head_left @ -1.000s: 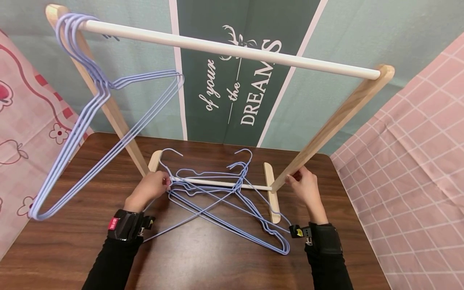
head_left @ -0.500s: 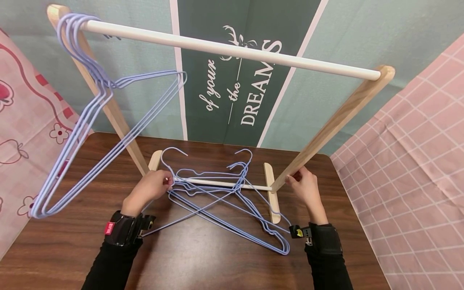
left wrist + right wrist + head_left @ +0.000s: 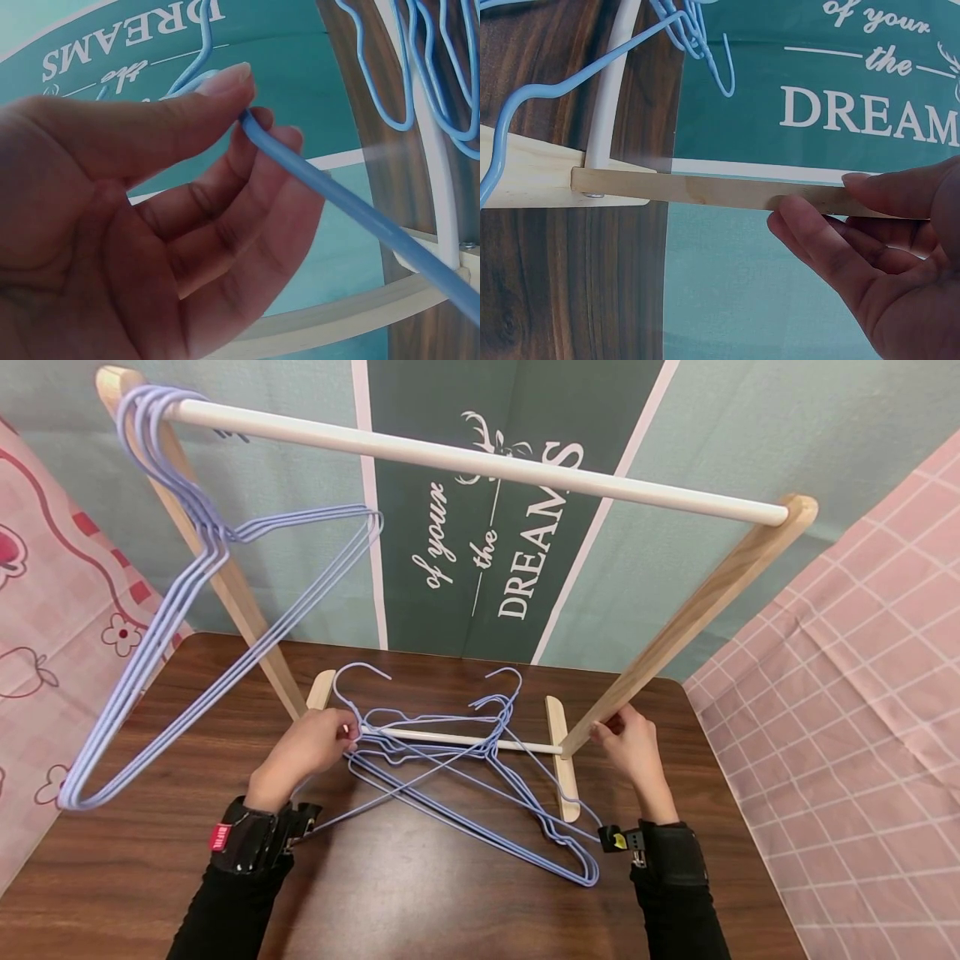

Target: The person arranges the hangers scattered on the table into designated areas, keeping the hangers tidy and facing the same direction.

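While the left hand (image 3: pixel 311 745) pinches a blue hanger (image 3: pixel 420 777) between thumb and fingers at the left of the pile (image 3: pixel 517 814) on the table (image 3: pixel 420 893), the right hand (image 3: pixel 630 745) grips the rack's right leg (image 3: pixel 697 606) near its foot. More hangers (image 3: pixel 187 635) dangle from the far left of the white rail (image 3: pixel 480 460).

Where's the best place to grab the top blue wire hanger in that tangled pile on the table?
Probably at the neck just under its hook, coming from the left. On the blue wire hanger that hook stands clear of the pile, while its shoulders cross the others and the rack's white lower rod. The left hand already pinches there.
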Tool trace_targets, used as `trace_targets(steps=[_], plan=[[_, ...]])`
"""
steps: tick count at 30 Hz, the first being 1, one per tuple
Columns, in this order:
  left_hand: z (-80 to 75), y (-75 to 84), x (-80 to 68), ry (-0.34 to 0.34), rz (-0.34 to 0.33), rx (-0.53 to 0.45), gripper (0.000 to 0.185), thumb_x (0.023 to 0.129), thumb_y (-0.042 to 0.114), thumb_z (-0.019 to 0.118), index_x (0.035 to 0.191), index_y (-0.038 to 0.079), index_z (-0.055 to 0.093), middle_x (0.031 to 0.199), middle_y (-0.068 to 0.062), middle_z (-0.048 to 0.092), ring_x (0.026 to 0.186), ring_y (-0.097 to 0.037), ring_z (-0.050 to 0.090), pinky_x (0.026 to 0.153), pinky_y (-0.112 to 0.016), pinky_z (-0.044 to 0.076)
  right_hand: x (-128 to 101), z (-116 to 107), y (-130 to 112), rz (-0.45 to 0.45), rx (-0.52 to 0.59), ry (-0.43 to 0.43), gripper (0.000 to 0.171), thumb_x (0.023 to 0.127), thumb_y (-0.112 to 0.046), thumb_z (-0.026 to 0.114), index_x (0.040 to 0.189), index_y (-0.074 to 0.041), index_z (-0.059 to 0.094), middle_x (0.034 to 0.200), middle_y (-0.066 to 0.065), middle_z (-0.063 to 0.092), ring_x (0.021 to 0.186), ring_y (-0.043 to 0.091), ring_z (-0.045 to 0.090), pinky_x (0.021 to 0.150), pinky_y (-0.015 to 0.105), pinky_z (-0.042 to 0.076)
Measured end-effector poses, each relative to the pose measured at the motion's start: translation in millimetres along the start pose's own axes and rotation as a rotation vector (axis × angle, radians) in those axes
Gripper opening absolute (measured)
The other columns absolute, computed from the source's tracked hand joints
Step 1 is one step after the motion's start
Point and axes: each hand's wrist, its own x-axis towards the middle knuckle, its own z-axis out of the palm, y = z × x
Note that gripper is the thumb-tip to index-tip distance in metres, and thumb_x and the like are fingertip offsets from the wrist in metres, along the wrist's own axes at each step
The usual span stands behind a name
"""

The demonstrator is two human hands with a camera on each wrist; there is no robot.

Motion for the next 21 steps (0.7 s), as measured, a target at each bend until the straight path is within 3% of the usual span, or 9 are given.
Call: trace_targets(steps=[21], plan=[[-15.9, 7.3, -6.6, 0.055, -0.006, 0.029, 0.013, 0.076, 0.003, 0.063, 0.069, 0.01, 0.055, 0.056, 0.004, 0.043, 0.053, -0.015, 0.04, 0.05, -0.03, 0.031, 1.4, 0.4, 1.8, 0.007, -0.004, -0.007, 0.019, 0.083, 0.002, 0.06, 0.1, 0.009, 0.055, 0.083, 0.025, 0.061, 0.073, 0.035, 0.063, 0.059, 0.038, 0.051]])
